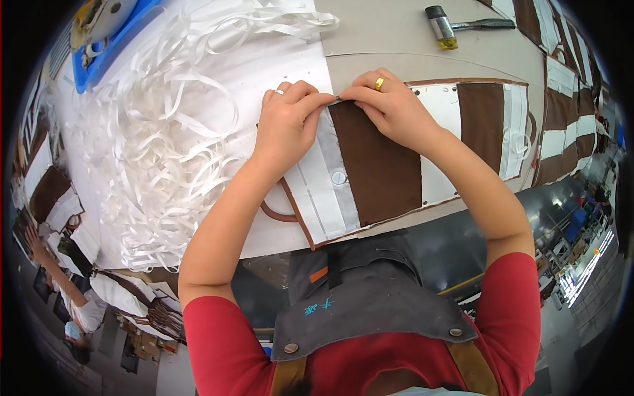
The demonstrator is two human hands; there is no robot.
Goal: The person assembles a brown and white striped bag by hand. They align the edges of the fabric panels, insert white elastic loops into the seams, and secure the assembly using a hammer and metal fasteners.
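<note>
At table edge, left hand (285, 124) and right hand (391, 105) fingers closed, pinching brown panel (376, 165) top edge; best peeled slowly, evenly.

brown-and-white panel (370, 165), white strips (165, 119)

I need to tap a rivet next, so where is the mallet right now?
In the head view the mallet lies at the table's far edge, up and right of the right hand.

Single head-worn fisheye view, looking steeply down, close over the worktable (396, 39) (edges bending toward the rim)
</note>
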